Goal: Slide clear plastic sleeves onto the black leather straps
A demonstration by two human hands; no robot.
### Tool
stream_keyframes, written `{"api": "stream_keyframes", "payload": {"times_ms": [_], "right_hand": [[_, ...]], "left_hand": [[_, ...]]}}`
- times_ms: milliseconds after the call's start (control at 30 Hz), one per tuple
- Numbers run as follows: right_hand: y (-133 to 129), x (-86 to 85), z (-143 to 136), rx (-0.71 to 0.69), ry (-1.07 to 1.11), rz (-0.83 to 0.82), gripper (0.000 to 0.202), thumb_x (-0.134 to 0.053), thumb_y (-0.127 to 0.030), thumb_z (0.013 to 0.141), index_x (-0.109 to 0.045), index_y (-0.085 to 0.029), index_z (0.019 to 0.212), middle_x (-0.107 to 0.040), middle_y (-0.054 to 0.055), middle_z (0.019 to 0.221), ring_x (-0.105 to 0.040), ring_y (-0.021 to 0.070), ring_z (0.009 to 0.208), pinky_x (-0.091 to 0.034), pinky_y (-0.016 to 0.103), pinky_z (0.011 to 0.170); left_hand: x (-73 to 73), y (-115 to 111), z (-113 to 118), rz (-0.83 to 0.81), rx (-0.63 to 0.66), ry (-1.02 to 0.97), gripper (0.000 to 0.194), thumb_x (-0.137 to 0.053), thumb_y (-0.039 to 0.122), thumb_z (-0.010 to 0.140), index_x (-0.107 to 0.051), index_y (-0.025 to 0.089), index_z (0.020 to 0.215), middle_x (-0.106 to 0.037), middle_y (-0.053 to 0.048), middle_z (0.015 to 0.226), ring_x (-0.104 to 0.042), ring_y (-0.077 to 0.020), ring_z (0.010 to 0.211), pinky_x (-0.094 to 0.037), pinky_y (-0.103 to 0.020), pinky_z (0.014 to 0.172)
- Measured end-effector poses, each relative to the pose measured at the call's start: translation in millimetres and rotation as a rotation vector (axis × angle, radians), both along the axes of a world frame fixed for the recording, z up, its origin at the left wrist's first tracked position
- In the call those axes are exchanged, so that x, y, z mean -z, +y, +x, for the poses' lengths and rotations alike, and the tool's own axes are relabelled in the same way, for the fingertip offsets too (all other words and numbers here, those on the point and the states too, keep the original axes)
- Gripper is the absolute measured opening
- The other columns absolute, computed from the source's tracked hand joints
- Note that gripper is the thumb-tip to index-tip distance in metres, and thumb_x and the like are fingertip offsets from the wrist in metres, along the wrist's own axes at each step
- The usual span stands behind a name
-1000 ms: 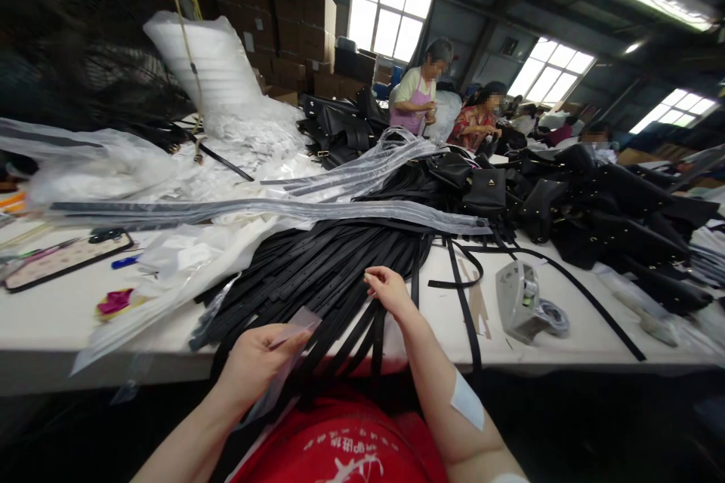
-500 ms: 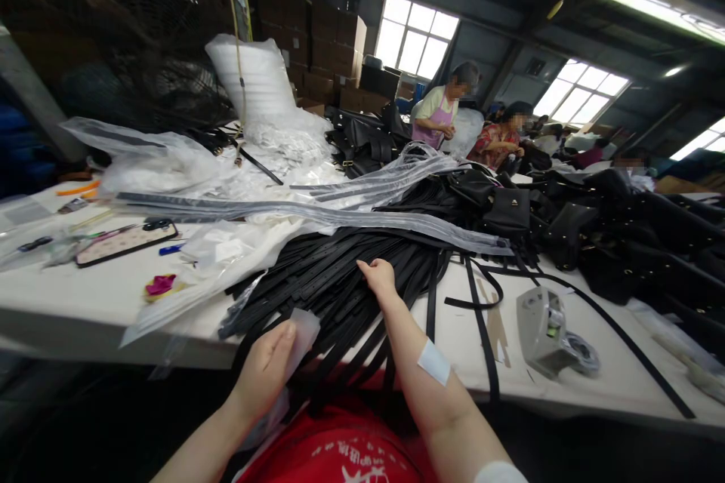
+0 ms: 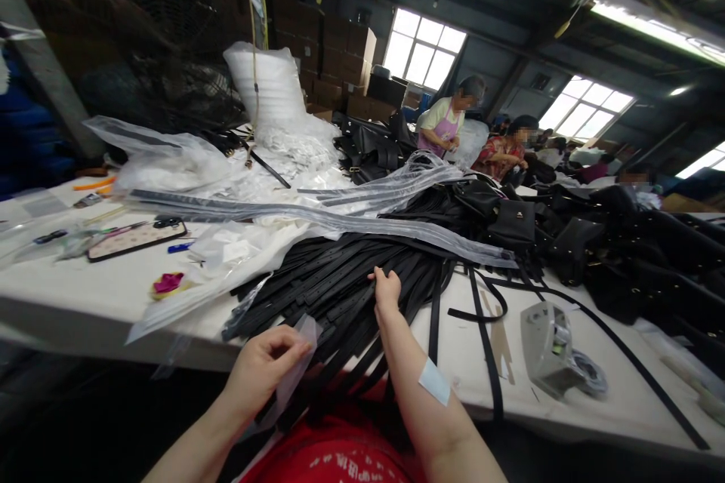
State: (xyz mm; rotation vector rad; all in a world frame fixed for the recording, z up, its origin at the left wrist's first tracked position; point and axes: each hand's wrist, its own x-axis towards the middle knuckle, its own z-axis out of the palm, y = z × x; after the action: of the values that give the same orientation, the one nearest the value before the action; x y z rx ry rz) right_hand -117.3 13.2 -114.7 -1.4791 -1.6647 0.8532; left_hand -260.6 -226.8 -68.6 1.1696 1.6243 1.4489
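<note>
My left hand [image 3: 270, 364], low in the middle of the view, is closed on the end of a clear plastic sleeve [image 3: 293, 377] that hangs down near the table's front edge. Farther forward, my right hand [image 3: 387, 287] is over the pile of black straps [image 3: 334, 272], fingers bent with the tips close together. Whether a strap is between those fingertips is too small to tell. Long plastic-wrapped straps [image 3: 362, 223] lie across the back of the pile.
A tape dispenser [image 3: 547, 351] stands at the right, with a loose black strap [image 3: 623, 351] beyond it. Black bags [image 3: 513, 223] are heaped at the back right. A phone [image 3: 136, 239] and a pink item [image 3: 168, 284] lie left. Two people work behind the table.
The view has shifted slightly, so the table items sit a little farther right. My left hand has turned, its fingers now curled over the sleeve's top. My right hand remains over the straps.
</note>
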Motion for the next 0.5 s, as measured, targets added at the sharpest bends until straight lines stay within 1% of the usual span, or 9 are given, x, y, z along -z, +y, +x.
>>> {"api": "stream_keyframes", "payload": {"times_ms": [100, 167, 233, 300, 400, 467, 500], "right_hand": [[-0.3, -0.9, -3.7, 0.073, 0.039, -0.055, 0.035, -0.052, -0.038, 0.086, -0.064, -0.009, 0.100, -0.075, 0.008, 0.073, -0.068, 0.0196, 0.063, -0.047, 0.024, 0.052], [3.6, -4.4, -7.0, 0.092, 0.058, -0.098, 0.033, -0.056, -0.035, 0.083, -0.064, -0.009, 0.101, -0.075, 0.008, 0.073, -0.067, 0.0194, 0.059, -0.047, 0.025, 0.048], [10.3, -10.1, -9.3, 0.094, 0.072, -0.137, 0.028, -0.063, -0.033, 0.079, -0.066, -0.011, 0.094, -0.075, 0.008, 0.071, -0.067, 0.0200, 0.058, -0.047, 0.025, 0.047], [18.1, -17.0, -10.3, 0.085, 0.086, -0.171, 0.020, -0.071, -0.029, 0.072, -0.068, -0.012, 0.084, -0.073, 0.008, 0.066, -0.068, 0.0207, 0.060, -0.049, 0.024, 0.049], [24.9, -24.8, -11.2, 0.055, 0.120, -0.231, 0.014, -0.077, -0.022, 0.065, -0.066, -0.014, 0.069, -0.070, 0.007, 0.058, -0.069, 0.0206, 0.059, -0.050, 0.022, 0.050], [21.9, -26.0, -13.8, 0.037, 0.160, -0.271, 0.016, -0.077, -0.023, 0.066, -0.064, -0.014, 0.066, -0.070, 0.008, 0.057, -0.067, 0.0196, 0.053, -0.049, 0.022, 0.047], [18.0, -25.3, -16.1, 0.034, 0.189, -0.286, 0.017, -0.076, -0.024, 0.069, -0.063, -0.014, 0.068, -0.070, 0.008, 0.059, -0.066, 0.0185, 0.049, -0.048, 0.022, 0.044]], "left_hand": [[1.9, -0.8, -0.4, -0.004, -0.024, -0.075, 0.029, -0.072, 0.038, 0.071, -0.059, 0.017, 0.055, -0.055, 0.001, 0.060, -0.051, -0.0137, 0.059, -0.041, -0.024, 0.059], [2.0, -1.8, -0.3, -0.002, -0.013, -0.101, 0.030, -0.071, 0.040, 0.072, -0.060, 0.016, 0.057, -0.056, 0.001, 0.063, -0.050, -0.0135, 0.061, -0.040, -0.023, 0.059], [1.4, -2.8, 0.3, -0.008, -0.007, -0.124, 0.032, -0.070, 0.042, 0.074, -0.060, 0.016, 0.058, -0.054, 0.001, 0.063, -0.049, -0.0129, 0.061, -0.038, -0.023, 0.058], [0.3, -3.7, 1.6, -0.021, 0.003, -0.141, 0.033, -0.069, 0.044, 0.075, -0.059, 0.016, 0.059, -0.053, 0.002, 0.062, -0.046, -0.0120, 0.060, -0.037, -0.022, 0.056], [-2.1, -4.7, 3.1, -0.035, 0.016, -0.146, 0.034, -0.068, 0.046, 0.075, -0.060, 0.016, 0.061, -0.051, 0.003, 0.060, -0.045, -0.0116, 0.059, -0.036, -0.021, 0.056], [-3.2, -5.5, 2.9, -0.046, 0.021, -0.135, 0.035, -0.068, 0.048, 0.074, -0.061, 0.016, 0.061, -0.052, 0.003, 0.060, -0.045, -0.0121, 0.060, -0.037, -0.021, 0.057], [-3.1, -6.0, 2.4, -0.052, 0.020, -0.126, 0.036, -0.068, 0.049, 0.074, -0.062, 0.016, 0.062, -0.053, 0.002, 0.061, -0.046, -0.0125, 0.060, -0.037, -0.022, 0.058]]}}
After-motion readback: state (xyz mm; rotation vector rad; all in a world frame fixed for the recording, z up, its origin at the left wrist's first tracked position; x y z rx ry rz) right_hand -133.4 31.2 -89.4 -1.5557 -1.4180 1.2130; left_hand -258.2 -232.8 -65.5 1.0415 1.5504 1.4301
